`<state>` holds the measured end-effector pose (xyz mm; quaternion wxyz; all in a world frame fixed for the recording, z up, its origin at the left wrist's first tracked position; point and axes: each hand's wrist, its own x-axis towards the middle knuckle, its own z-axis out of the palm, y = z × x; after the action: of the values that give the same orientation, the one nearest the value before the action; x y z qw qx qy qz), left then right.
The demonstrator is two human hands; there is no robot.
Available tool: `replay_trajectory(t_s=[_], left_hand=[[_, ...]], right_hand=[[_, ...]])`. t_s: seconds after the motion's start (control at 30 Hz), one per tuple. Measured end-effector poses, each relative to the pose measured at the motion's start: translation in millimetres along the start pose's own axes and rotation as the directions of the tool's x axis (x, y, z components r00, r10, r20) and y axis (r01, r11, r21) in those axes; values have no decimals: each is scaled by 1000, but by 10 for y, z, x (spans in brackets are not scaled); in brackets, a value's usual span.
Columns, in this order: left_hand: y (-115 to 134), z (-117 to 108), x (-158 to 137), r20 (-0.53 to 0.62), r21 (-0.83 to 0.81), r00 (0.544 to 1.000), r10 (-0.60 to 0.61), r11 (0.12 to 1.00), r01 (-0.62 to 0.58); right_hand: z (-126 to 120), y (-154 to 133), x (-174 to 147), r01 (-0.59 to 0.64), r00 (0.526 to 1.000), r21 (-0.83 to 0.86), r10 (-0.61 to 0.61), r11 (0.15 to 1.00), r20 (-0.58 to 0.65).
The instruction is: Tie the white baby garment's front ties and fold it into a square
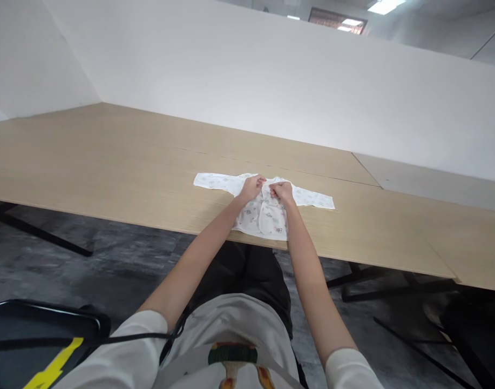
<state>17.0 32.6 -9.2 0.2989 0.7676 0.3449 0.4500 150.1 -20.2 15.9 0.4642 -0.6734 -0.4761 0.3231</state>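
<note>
A small white baby shirt [255, 217] with a faint print lies spread on the tabletop, its sleeves stretched out to both sides. The front panels overlap down the middle, and the lower hem is close to the table's front edge. At the neckline, my left hand [252, 187] has its fingers bent together on the fabric, left of the opening. Just to the right, my right hand [283, 192] pinches the shirt at the upper front. The fingertips are small in view, and the cloth between them is partly hidden.
The wooden table [121, 162] runs wide to both sides, with seams in its top. A white partition [231, 70] stands behind it. A black chair [40, 319] with a yellow strap [55, 364] is at lower left; dark table legs [45, 232] show underneath.
</note>
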Motion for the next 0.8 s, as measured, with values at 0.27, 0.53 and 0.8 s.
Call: replay_trajectory(t_s=[0.27,0.53,0.8], left_hand=[[113,-248,-200,201,377,976,-87,926,5],[126,-233,-320,271,161,960,68,980,-115],[93,-189,-381,279,365,958,62,916,-166]], right_hand=[[-77,-84,-124,51,974,-334,27,941,226],[-140,6,-280,141,972,-413,-45,900,233],[-182,67,-215,29,953,-253,49,967,298]])
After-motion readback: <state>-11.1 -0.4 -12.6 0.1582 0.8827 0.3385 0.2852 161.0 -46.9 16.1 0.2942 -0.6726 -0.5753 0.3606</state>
